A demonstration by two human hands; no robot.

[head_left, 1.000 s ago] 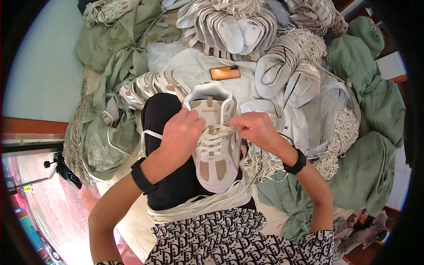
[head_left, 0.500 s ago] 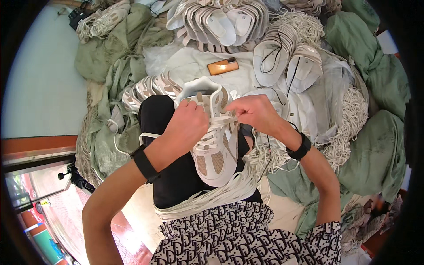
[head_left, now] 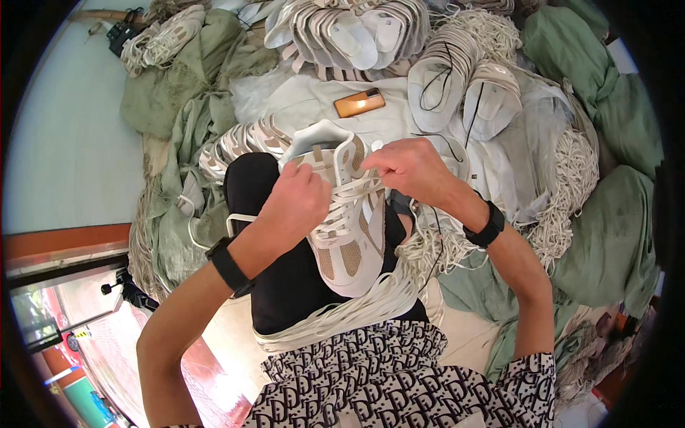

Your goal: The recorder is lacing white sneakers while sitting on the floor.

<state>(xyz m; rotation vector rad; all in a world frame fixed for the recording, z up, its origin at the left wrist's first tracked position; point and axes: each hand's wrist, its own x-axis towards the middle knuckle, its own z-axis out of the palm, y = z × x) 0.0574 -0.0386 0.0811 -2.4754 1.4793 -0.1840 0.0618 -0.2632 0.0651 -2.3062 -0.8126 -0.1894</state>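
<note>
A white and beige sneaker [head_left: 349,267] rests on my black-trousered lap, toe toward me, with a pale shoelace [head_left: 342,217] threaded across its front. My left hand [head_left: 298,201] is closed at the left eyelet edge, curled round the lace; its fingertips are partly hidden. Across the opening, my right hand [head_left: 410,170] pinches the lace beside the collar on the right. Another loop of lace [head_left: 196,239] hangs out past my left forearm. Over my thighs lies a bundle of loose laces [head_left: 342,314].
Stacked shoe uppers [head_left: 353,39] and more nested uppers [head_left: 439,85] lie ahead on white sheeting. An orange phone [head_left: 359,103] lies there too. Several finished-looking sneakers [head_left: 239,146] sit at the left. Lace heaps [head_left: 564,192] and green cloth sacks [head_left: 606,250] flank the right.
My left hand has shifted slightly left and down. My right hand has moved a little up, and the lace strands between the hands now lie closer across the shoe.
</note>
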